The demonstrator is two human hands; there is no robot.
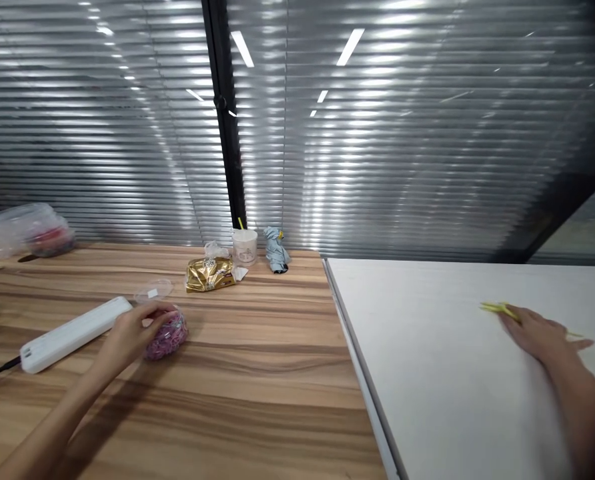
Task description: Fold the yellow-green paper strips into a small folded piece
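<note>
My left hand (136, 328) is closed on the rim of a small clear tub (168, 337) of pink and purple loops that look like rubber bands. The tub tilts on the wooden table. Far to the right, my right hand (540, 337) is low over the white tabletop, somewhat blurred. Thin yellow strands (497, 308) stick out past its fingertips, and another yellow end shows near the thumb. The palm hides whatever lies between. A clear round lid (153, 291) lies just behind the tub.
A white power strip (75, 335) lies left of the tub. Behind are a gold tissue pack (210, 274), a white paper cup (245, 247) and a crumpled blue-grey wrapper (276, 252). Plastic bags and containers (47, 230) stand far left. A seam (360, 367) separates both tabletops.
</note>
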